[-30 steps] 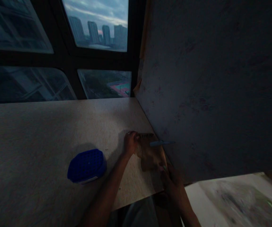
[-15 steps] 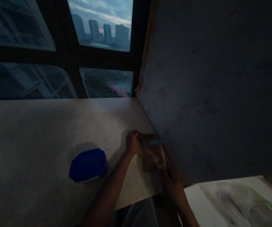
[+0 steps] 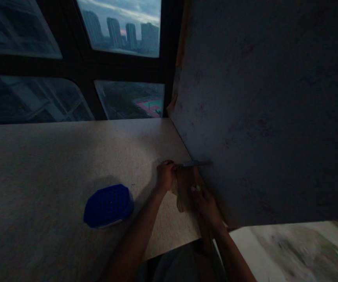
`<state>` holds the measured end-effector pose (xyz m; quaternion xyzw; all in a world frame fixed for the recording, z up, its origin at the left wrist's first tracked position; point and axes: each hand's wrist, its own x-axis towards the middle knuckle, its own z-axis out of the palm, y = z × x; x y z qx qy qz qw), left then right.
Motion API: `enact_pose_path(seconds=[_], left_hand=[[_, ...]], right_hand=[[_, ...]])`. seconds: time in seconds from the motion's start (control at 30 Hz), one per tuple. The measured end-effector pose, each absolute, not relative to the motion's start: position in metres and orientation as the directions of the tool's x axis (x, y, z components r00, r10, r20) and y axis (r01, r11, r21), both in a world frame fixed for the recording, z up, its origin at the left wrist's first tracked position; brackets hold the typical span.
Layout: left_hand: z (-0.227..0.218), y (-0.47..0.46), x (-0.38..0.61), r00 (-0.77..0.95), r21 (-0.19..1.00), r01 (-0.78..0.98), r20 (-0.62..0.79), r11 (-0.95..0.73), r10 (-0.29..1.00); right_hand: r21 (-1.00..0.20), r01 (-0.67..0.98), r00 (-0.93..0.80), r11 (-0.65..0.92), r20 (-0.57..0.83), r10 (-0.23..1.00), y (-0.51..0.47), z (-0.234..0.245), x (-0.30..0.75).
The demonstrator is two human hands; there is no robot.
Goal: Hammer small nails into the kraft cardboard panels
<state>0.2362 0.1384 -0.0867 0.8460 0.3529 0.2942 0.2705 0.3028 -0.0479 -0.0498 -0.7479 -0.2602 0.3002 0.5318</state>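
A small brown spiral notebook (image 3: 186,184) lies on the pale table (image 3: 69,156), close against the dark upright panel (image 3: 259,109). My left hand (image 3: 165,176) is closed over the notebook's upper left corner by the spiral binding. My right hand (image 3: 205,201) rests on the lower right part of the page, fingers curled; something small and pale shows at the fingertips, too dim to name. A thin pen-like object (image 3: 196,163) lies along the notebook's top edge against the panel.
A blue textured case (image 3: 108,205) lies on the table left of my left forearm. Dark windows (image 3: 122,27) with a city view stand behind the table. A pale printed sheet (image 3: 289,250) lies at the lower right. The scene is very dim.
My right hand has moved up the page from the notebook's lower edge. The pen-like object now lies higher, at the notebook's top edge. My left hand has stayed in place.
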Motion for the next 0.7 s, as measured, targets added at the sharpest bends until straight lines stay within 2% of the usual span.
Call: enact_pose_path(seconds=[0.33,0.7], left_hand=[[-0.078,0.127,0.235,0.650,0.575,0.461,0.300,-0.676,0.699],[-0.080,0.127,0.238,0.663,0.522,0.503,0.280,-0.689,0.695]], right_hand=[[-0.949,-0.009,0.646,-0.316,-0.247,0.722,-0.047,-0.051,0.301],[-0.954,-0.076,0.629,-0.290,-0.271,0.728,-0.047,-0.050,0.298]])
